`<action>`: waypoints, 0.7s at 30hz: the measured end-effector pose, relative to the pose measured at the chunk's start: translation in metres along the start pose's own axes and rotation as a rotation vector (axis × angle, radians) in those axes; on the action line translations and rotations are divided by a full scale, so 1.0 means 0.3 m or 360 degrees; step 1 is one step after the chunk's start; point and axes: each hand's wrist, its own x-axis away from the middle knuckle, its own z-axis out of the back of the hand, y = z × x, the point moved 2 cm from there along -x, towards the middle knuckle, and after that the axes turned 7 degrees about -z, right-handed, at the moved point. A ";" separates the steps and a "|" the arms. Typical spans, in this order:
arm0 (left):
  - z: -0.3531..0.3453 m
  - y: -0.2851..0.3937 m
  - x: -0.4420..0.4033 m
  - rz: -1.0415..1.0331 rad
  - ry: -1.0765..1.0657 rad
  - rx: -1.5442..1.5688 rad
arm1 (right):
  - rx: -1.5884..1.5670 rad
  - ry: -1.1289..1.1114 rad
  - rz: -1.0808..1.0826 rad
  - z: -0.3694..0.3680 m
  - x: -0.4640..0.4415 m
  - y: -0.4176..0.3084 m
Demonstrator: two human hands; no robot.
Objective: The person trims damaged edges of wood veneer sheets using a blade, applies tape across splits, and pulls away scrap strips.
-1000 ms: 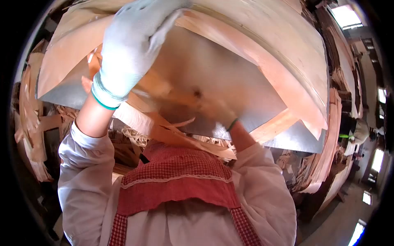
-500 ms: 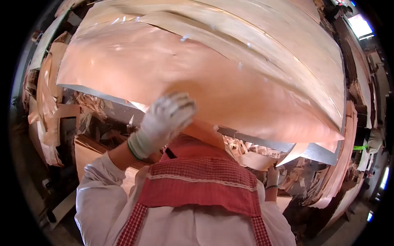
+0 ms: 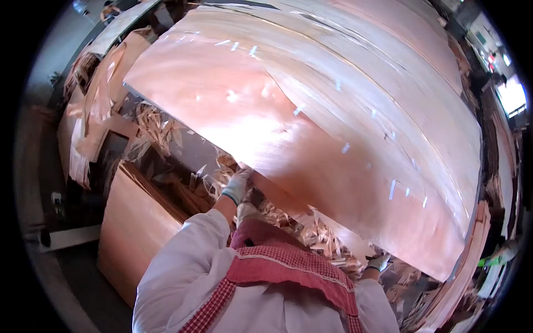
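Observation:
A large pinkish wood veneer sheet (image 3: 222,111) lies on top of a broad stack in front of me, its near edge slanting down to the right. My left hand (image 3: 237,184), in a white glove with a green cuff, grips that edge near the middle, fingers partly hidden. Farther right, my right hand (image 3: 378,262), also gloved, is closed at the lower end of a narrow veneer strip (image 3: 350,241) along the edge; its fingers show only in part. Small pale tape pieces (image 3: 298,110) dot the seams of the sheets.
Curled veneer scraps (image 3: 322,236) litter the space between my body and the stack. An upright veneer bundle (image 3: 136,222) stands at my left. Loose sheets (image 3: 94,122) pile at the far left, and long strips (image 3: 472,261) lie along the right side.
My left hand has come down from over the sheet to its near edge. The view has turned, so the sheet now slants down to the right. The raised right part of the sheet lies flatter.

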 end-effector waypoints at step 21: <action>1.298 -0.150 0.306 -0.0151 0.0737 0.0242 | 0.2984 -0.1876 0.0969 -0.628 1.002 0.928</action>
